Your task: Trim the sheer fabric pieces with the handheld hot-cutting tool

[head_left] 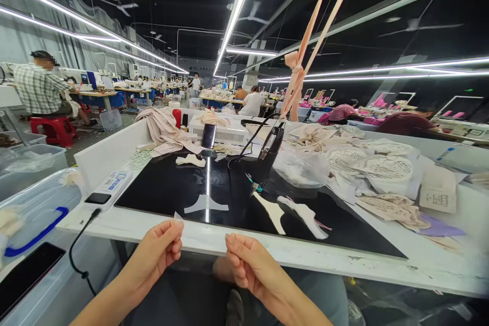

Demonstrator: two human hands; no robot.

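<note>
Just in front of the white table edge, my left hand (156,250) is closed in a pinch. A small translucent scrap (178,216) sticks up from its fingertips; its material is hard to make out. My right hand (254,265) is held opposite, a short gap away, thumb pressed to the fingers. Anything in that pinch is hidden. Beyond both hands, on a glossy black board (160,188), lie a translucent whitish curved piece (206,204), a cream fabric piece (272,212) and a white fabric piece (306,218). Another cream piece (190,160) lies farther back.
A black corded device (272,147) hangs from peach straps (296,79) over the board, near a plastic bag (301,168). Fabric piles (385,168) cover the right side. A power bank (114,186) and a phone (208,136) stand left and back. Seated people work beyond.
</note>
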